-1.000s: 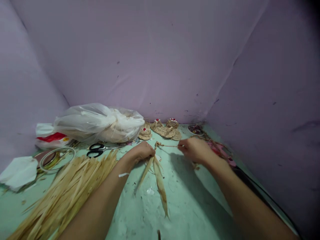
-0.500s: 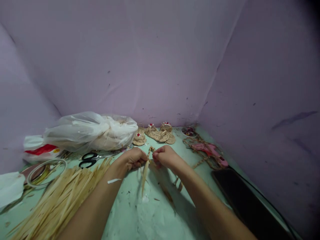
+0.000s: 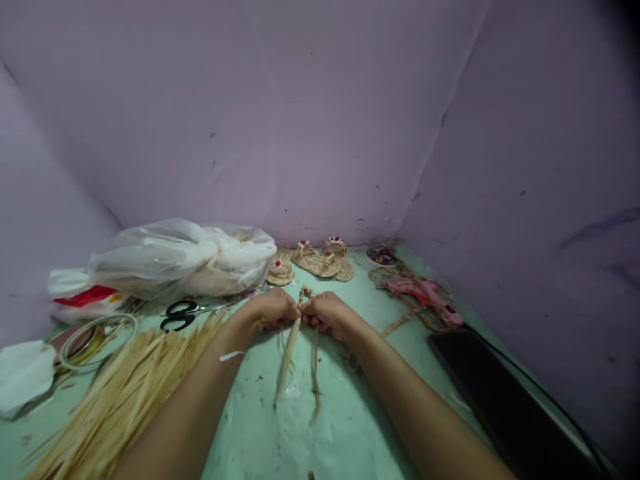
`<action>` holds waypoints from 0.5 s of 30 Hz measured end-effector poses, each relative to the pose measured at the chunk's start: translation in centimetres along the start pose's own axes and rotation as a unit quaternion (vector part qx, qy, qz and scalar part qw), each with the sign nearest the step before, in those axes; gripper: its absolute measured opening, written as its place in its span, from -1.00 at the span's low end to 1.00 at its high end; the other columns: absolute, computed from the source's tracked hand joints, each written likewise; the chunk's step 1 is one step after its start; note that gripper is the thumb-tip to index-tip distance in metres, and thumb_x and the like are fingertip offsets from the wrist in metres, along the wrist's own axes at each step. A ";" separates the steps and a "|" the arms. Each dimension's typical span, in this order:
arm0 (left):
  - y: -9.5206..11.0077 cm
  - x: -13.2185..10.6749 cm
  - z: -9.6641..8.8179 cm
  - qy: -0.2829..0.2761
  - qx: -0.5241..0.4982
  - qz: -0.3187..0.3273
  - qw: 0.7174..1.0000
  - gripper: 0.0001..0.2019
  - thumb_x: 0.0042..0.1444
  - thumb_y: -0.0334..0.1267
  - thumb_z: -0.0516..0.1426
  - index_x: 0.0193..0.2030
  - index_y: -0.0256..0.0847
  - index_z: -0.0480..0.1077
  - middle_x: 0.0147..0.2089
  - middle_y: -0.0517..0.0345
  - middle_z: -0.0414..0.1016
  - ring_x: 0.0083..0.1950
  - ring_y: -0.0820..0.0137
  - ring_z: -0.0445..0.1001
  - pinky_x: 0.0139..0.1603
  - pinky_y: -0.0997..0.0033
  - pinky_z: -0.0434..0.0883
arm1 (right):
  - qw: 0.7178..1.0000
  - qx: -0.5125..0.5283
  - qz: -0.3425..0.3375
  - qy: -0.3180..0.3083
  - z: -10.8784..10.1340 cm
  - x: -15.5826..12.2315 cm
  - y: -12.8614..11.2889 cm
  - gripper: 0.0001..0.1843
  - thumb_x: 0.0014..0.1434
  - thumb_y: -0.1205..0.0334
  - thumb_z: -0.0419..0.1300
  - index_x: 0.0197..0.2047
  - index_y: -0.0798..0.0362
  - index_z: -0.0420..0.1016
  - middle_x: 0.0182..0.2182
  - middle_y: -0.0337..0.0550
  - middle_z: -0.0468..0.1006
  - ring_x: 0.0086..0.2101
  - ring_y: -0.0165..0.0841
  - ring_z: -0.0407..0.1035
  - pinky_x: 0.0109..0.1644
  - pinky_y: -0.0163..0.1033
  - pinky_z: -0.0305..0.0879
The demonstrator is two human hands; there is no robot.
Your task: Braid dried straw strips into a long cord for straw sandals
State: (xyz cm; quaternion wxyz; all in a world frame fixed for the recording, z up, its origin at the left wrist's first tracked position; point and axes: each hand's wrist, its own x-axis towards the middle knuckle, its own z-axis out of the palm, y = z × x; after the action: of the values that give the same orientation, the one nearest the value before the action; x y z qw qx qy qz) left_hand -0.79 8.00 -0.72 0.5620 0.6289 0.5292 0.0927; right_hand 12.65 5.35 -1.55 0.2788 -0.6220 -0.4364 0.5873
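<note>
My left hand and my right hand meet knuckle to knuckle over the pale green table. Both are closed on a thin braid of dried straw strips, whose plaited tip sticks up between them. Its loose ends trail down toward me across the table. A small pale scrap clings to my left forearm.
A pile of flat straw strips lies at left, with black scissors, a tape ring and plastic bags behind. Small woven sandals sit at the back. A pink glue gun and a dark phone lie right.
My right hand came in from the right, where it held a strand stretched out, and now presses against my left hand at the braid. The loose ends hang shorter and closer together.
</note>
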 end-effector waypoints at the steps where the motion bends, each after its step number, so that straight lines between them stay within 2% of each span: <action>1: 0.1 -0.1 0.0 0.018 0.028 -0.001 0.999 -0.82 -0.36 -0.33 0.08 -0.75 -0.24 0.10 -0.80 0.37 -0.07 -0.74 0.65 -0.11 -0.70 0.54 -0.17 | 1.000 -0.006 0.000 0.004 0.0 0.1 0.1 -0.82 -0.17 0.45 0.07 -0.74 0.17 0.26 -0.88 -0.35 0.13 -0.82 -0.62 -0.11 -0.77 -0.45 -0.25; 4: 0.4 -0.4 0.0 0.063 0.096 0.009 0.993 -0.90 -0.36 -0.38 0.05 -0.75 -0.27 0.17 -0.80 0.33 0.00 -0.72 0.62 -0.06 -0.69 0.53 -0.11 | 1.000 -0.013 -0.005 0.015 0.2 0.2 0.2 -0.86 -0.19 0.44 0.07 -0.72 0.16 0.27 -0.86 -0.36 0.15 -0.81 -0.61 -0.09 -0.75 -0.44 -0.22; 7: 0.2 -0.6 -0.2 0.082 0.131 0.009 0.988 -0.93 -0.33 -0.37 0.02 -0.70 -0.31 0.27 -0.78 0.28 0.10 -0.72 0.60 -0.02 -0.68 0.53 -0.07 | 0.999 -0.025 -0.025 0.021 0.4 0.1 0.3 -0.87 -0.20 0.44 0.06 -0.71 0.15 0.29 -0.86 -0.36 0.15 -0.80 -0.60 -0.07 -0.74 -0.43 -0.19; 10: 0.0 -0.6 -0.2 0.086 0.125 0.008 0.988 -0.88 -0.30 -0.35 0.02 -0.64 -0.34 0.35 -0.78 0.25 0.15 -0.73 0.59 0.00 -0.69 0.54 -0.05 | 0.999 -0.024 -0.043 0.020 0.4 0.0 0.5 -0.86 -0.19 0.43 0.06 -0.71 0.15 0.29 -0.85 -0.36 0.15 -0.79 -0.60 -0.07 -0.73 -0.43 -0.21; 15: 0.5 -0.8 0.4 0.112 0.117 0.006 0.987 -0.88 -0.25 -0.37 0.04 -0.66 -0.36 0.34 -0.76 0.21 0.16 -0.73 0.58 0.02 -0.67 0.52 -0.02 | 0.998 0.025 -0.055 0.002 0.2 -0.2 0.7 -0.89 -0.17 0.41 0.06 -0.66 0.16 0.31 -0.82 -0.36 0.20 -0.78 -0.62 -0.07 -0.72 -0.44 -0.22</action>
State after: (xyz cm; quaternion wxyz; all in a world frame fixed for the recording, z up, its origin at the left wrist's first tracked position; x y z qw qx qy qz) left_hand -0.57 7.18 -0.12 0.4215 0.6791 0.5920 0.1035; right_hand 12.56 4.86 -2.07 0.3275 -0.5908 -0.4547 0.5805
